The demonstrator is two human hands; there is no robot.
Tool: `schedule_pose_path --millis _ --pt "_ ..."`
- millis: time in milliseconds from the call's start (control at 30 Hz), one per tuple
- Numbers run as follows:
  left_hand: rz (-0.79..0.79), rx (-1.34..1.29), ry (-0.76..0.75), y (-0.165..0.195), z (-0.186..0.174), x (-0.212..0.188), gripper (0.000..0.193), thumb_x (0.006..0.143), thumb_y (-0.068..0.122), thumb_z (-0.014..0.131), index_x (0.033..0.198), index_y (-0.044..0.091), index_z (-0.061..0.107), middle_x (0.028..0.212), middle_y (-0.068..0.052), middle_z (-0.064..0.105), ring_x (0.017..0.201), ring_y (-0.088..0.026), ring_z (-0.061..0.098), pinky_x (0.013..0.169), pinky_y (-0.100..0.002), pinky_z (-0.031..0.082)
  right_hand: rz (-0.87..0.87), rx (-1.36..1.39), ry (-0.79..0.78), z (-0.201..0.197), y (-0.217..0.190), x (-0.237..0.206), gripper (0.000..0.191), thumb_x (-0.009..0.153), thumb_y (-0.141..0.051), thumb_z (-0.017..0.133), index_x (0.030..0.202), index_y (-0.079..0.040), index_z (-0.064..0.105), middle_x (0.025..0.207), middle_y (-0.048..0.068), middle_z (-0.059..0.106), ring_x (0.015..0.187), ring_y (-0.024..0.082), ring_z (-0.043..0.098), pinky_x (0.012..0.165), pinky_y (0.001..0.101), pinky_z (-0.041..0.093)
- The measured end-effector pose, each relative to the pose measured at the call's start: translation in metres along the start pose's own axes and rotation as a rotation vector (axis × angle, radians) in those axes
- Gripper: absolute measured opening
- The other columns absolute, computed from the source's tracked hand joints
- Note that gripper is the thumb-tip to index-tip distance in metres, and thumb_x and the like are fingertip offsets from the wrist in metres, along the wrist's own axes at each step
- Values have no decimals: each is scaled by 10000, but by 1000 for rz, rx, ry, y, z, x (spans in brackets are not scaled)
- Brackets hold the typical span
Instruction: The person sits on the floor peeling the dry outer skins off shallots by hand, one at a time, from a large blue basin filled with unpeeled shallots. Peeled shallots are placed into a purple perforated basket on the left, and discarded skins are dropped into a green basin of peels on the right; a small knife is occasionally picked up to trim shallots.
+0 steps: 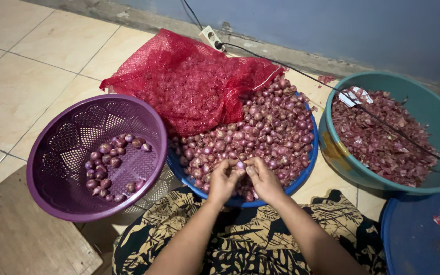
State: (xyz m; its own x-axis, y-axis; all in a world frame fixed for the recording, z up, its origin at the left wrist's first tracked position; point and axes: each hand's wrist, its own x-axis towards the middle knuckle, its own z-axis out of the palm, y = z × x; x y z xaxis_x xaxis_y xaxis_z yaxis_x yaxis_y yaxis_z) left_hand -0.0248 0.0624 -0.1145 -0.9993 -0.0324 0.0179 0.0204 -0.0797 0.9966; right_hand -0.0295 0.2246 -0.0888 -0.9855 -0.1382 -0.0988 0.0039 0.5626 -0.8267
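My left hand (223, 181) and my right hand (264, 179) meet over the near edge of a blue basin (301, 178) heaped with small purple shallots (266, 127). Both sets of fingertips pinch one shallot (240, 165) between them. A red mesh sack (192, 84) full of more shallots lies across the back of the heap. To the left stands a purple perforated basket (67, 153) with several peeled shallots (110, 165) at its bottom.
A teal basin (434, 117) with reddish shallot skins sits at the right, a black cable crossing over it from a white socket (211, 38) by the grey wall. A blue lid (418, 239) lies at bottom right, a wooden board (21, 229) at bottom left. Tiled floor.
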Motion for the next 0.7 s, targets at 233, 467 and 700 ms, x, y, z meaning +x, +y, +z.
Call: schedule_pose_path --millis 233,467,700 --pt "-7 -22 -63 3 4 -3 352 870 -31 749 1204 45 667 1072 -86 744 964 -152 694 868 -279 570 132 372 -117 -3 28 21 245 1118 -246 436 1245 -85 569 735 78 546 603 167 486 516 309 389" --pt "-117 -524 44 -2 -10 13 249 904 -25 732 1085 -28 561 1096 -141 750 991 -166 726 915 -298 577 140 441 -121 -15 19 12 439 1062 -227 433 1494 -170 489 667 8 555 561 83 526 484 235 420" --pt "-167 -531 77 7 -14 12 437 886 4 717 1304 27 591 1191 -96 697 1059 -149 682 946 -272 555 177 454 -103 -8 7 5 450 1046 -239 479 1493 -187 491 679 1 588 531 84 503 474 232 415"
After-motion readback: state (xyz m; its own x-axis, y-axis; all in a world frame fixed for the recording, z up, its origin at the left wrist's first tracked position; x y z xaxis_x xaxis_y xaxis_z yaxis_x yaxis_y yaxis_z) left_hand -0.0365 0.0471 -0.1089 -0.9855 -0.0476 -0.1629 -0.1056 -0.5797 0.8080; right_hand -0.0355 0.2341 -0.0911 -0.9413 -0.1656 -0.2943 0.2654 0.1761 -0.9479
